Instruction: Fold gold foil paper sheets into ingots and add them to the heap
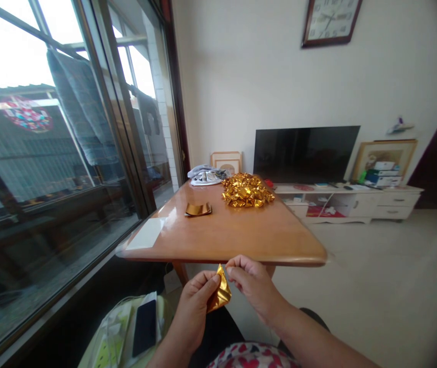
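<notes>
Between the thumb and fingers of my left hand (199,294) is a partly folded piece of gold foil paper (223,292), its pointed tip upward. My right hand (251,278) is just right of that tip, thumb and fingers pinched together. Whether the pinch holds anything is hidden. Both hands are in front of the near edge of a wooden table (218,240). On the table lie a short stack of flat gold sheets (198,209) and, farther back, a heap of folded gold foil pieces (247,191).
A white sheet (147,233) lies at the table's left corner, and a grey-white cloth bundle (206,175) at its far end. Left of my lap, a phone (145,327) rests on a light green seat (91,342). Glass windows (49,168) run along the left; a television cabinet (360,204) stands beyond.
</notes>
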Available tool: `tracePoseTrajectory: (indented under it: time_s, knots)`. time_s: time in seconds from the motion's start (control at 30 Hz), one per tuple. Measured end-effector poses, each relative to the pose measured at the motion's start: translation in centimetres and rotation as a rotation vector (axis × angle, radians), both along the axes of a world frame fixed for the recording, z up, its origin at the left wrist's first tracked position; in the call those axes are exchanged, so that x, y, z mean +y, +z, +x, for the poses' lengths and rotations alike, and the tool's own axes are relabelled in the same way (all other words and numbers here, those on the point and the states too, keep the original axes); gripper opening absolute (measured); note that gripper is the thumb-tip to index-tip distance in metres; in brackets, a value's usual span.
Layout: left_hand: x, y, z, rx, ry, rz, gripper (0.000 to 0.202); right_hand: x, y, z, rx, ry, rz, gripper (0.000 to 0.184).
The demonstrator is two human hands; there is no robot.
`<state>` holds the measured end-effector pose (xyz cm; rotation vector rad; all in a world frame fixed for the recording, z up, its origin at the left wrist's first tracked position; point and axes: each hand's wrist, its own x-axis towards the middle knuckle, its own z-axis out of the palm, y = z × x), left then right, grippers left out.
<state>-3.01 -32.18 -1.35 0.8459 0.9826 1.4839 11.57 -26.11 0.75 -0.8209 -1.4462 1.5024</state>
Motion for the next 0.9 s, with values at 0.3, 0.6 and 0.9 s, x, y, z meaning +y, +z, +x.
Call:
tracePoseTrajectory:
  time_s: [0.3, 0.6, 0.9]
  knots:
    - [0.1, -0.4, 0.1, 0.126, -0.038, 0.010, 0.030, 0.5, -0.1, 0.2, -0.093, 0.075, 0.074, 0.019]
    - [-0.2, 0.3, 0.3, 0.190, -0.108, 0.020, 0.034, 0.6, -0.1, 1.0, -0.076, 0.132, -0.035, 0.027]
    - [0.0, 0.3, -0.5, 0.235, -0.138, 0.022, 0.031, 1.6, -0.3, 2.0, -0.069, 0.108, -0.049, 0.021]
